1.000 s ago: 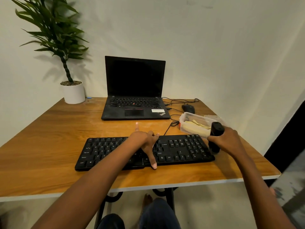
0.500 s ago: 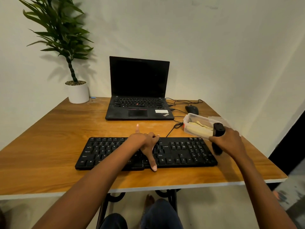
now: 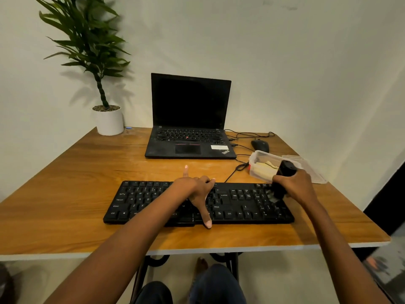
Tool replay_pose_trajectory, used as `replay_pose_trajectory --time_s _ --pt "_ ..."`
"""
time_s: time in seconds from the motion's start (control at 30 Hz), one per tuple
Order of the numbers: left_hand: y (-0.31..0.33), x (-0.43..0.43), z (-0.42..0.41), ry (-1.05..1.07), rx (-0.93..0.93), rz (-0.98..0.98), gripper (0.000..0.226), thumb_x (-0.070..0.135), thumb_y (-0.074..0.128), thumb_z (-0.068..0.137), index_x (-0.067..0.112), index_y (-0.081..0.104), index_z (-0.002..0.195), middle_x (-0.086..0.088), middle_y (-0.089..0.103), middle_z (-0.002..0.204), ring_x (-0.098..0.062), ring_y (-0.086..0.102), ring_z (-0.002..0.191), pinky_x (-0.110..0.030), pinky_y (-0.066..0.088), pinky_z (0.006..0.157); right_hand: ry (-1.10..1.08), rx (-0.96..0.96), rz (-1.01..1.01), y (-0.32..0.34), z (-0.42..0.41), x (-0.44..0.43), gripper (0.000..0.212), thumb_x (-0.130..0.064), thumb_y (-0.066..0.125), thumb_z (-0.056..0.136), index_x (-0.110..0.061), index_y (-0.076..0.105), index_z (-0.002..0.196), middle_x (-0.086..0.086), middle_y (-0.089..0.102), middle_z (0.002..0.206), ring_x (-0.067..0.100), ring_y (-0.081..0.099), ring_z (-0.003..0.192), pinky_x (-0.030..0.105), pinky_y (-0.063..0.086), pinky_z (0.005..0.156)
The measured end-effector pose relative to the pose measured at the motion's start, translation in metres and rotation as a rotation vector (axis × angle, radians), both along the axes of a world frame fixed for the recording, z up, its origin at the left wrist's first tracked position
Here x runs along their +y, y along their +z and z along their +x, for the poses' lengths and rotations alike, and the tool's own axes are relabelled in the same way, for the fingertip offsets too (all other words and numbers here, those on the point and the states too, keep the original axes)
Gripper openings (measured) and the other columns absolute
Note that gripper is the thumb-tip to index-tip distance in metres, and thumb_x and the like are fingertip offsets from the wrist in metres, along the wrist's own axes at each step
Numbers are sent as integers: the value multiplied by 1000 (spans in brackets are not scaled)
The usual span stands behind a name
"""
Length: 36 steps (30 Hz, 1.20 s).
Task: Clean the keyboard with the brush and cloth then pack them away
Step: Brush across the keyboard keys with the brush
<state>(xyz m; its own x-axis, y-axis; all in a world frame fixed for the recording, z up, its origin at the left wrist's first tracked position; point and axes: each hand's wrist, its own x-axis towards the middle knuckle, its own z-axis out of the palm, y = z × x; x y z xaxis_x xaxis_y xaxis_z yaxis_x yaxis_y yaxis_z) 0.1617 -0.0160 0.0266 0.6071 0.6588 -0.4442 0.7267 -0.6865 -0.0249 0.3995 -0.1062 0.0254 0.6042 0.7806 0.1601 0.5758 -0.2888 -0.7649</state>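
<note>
On keyboard | left hand splayed flat | right hand grip closed around brush

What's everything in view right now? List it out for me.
keyboard: 1, black, front of table
brush: 1, black, in right hand, over keyboard's right end
box: 1, clear, behind keyboard's right end, open
cloth: 1, pale yellow, in box
lid: 1, clear, right of box
laptop: 1, black, open, back centre
mouse: 1, black, right of laptop
plant: 1, green in white pot, back left corner
table: 1, wooden
left hand: on keyboard's middle
right hand: gripping brush
</note>
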Motion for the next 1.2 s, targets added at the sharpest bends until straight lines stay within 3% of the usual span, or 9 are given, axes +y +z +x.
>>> replay_pose_trajectory --time_s 0.07,0.2,0.27,0.4,0.57,0.7,0.83,1.03,1.2 --pt "1 0 1 -5 -1 7 129 65 70 65 17 -16 148 -3 -5 158 -28 -2 145 -65 -24 99 -9 -63 8 6 -1 5 40 -15 72 75 -2 60 110 16 64 102 25 60 88 34 52 71" --pt "1 -1 0 -3 0 8 130 65 71 65 18 -16 148 -2 -4 158 -28 0 145 -65 -25 99 215 204 44 13 -49 26 39 -15 71 78 -9 54 112 7 60 101 20 58 90 32 53 76" --pt "0 -1 -2 2 6 -1 130 65 71 64 19 -17 148 -2 -4 158 -28 0 145 -63 -26 98 290 203 -2 7 -67 33 35 -19 71 79 -13 51 107 4 60 97 19 58 88 28 52 71" --pt "-1 1 -5 3 0 -5 130 65 71 65 18 -17 148 -2 -6 158 -28 -1 145 -63 -25 99 231 258 -65 4 -43 28 32 -13 67 82 2 53 107 16 69 86 29 68 71 38 58 65" --pt "0 0 -4 -4 -6 2 129 65 71 65 17 -16 148 -2 -5 158 -28 -2 145 -63 -25 99 21 -127 -20 10 1 16 34 -15 69 77 0 60 106 14 62 94 22 56 81 37 51 74" --pt "2 -1 -3 -1 9 7 129 64 71 65 17 -16 148 -2 -6 158 -27 -3 145 -62 -26 98 219 71 46 9 -26 31 25 -17 70 79 -12 56 100 4 59 92 20 57 88 36 50 83" --pt "1 -1 -5 2 9 -1 129 64 71 65 18 -15 149 -2 -6 158 -28 -3 145 -63 -25 99 202 87 13 -1 -24 38 35 -19 70 79 -7 57 109 5 61 96 22 60 88 35 51 81" --pt "1 -1 -3 0 0 -6 127 64 71 66 18 -14 149 -2 -6 158 -28 -3 145 -63 -25 100 18 -267 -42 5 23 11 38 -19 71 77 -5 59 110 14 64 102 27 59 91 38 52 78" --pt "0 -4 -3 6 -2 -23 127 63 71 66 20 -15 149 -1 -7 158 -27 -3 146 -64 -23 103 -31 409 366 5 27 -39 38 -29 69 81 -13 55 112 12 63 98 20 57 72 24 48 51"
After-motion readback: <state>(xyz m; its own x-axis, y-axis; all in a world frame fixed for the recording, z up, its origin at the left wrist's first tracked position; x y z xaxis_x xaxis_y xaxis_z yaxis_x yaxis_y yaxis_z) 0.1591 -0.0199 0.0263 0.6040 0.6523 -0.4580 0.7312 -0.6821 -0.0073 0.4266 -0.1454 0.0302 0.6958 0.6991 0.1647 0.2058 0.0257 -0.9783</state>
